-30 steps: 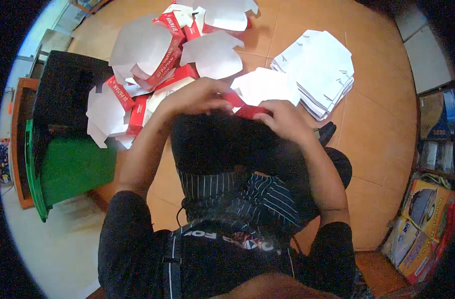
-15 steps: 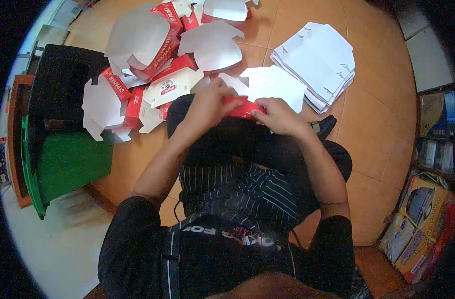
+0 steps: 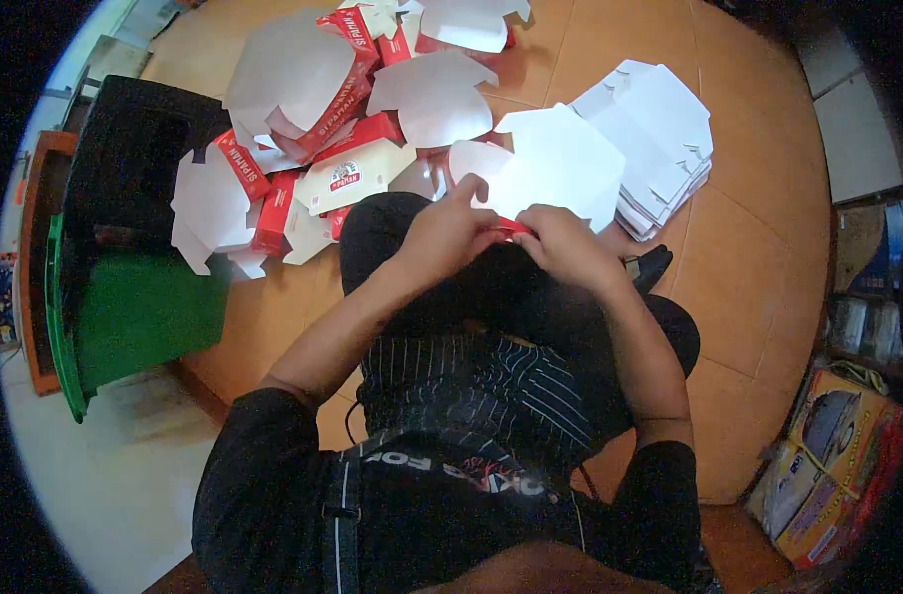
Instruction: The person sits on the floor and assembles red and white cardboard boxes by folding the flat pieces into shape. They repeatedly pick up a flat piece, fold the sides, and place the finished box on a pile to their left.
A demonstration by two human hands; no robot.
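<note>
Over my crossed legs, both hands hold a food carton (image 3: 565,163), white inside with a red outer side. My left hand (image 3: 449,233) pinches the near red edge with thumb and fingers, its index finger raised and bent. Close beside it, my right hand (image 3: 568,247) grips the same red edge between thumb and fingers. The carton's broad white panel spreads out beyond my hands, and its near folds are partly hidden by my fingers. A heap of folded red-and-white cartons (image 3: 357,176) lies on the floor ahead to the left.
A stack of flat white carton sheets (image 3: 659,129) lies on the orange tiled floor (image 3: 758,247) ahead to the right. At my left stand a green bin (image 3: 149,307) and a black container (image 3: 140,148). A tied yellow package (image 3: 837,460) leans at the right.
My hands have come closer together on the carton's red edge. Less of its red side shows, and more of the white panel is visible. The whole view has shifted slightly.
</note>
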